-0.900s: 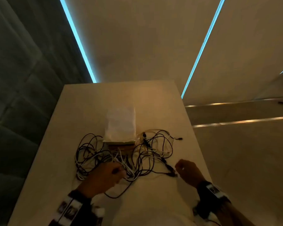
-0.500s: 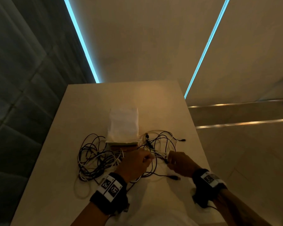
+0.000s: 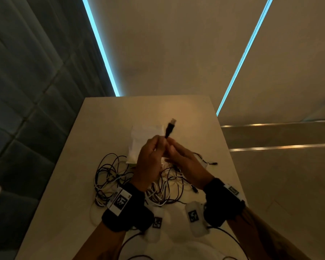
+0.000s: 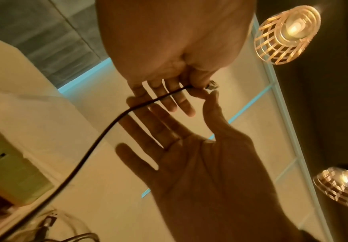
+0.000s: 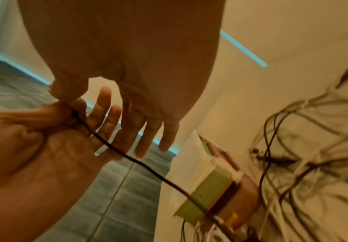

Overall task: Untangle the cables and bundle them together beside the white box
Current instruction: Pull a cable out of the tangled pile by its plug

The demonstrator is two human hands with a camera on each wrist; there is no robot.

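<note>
Above the tangle my left hand (image 3: 159, 147) pinches a black cable (image 4: 106, 129) just below its USB plug (image 3: 170, 126), which points up. The left wrist view shows thumb and forefinger closed on it (image 4: 196, 87). My right hand (image 3: 176, 152) is beside it with palm open and fingers straight (image 5: 148, 131), its thumb touching the pinch. The cable hangs down to the heap of black and white cables (image 3: 111, 177) on the table. The white box (image 3: 144, 134) stands behind the hands, partly hidden by them.
The pale table (image 3: 64, 194) is narrow, with a dark padded wall on its left and its right edge (image 3: 231, 156) above the floor. More cable ends (image 3: 212, 163) lie right of the box. Two pendant lamps (image 4: 286, 31) hang overhead.
Both hands have risen from the cable heap. The left hand has taken one black cable's end and lifted it above the box; the right hand has opened beside it.
</note>
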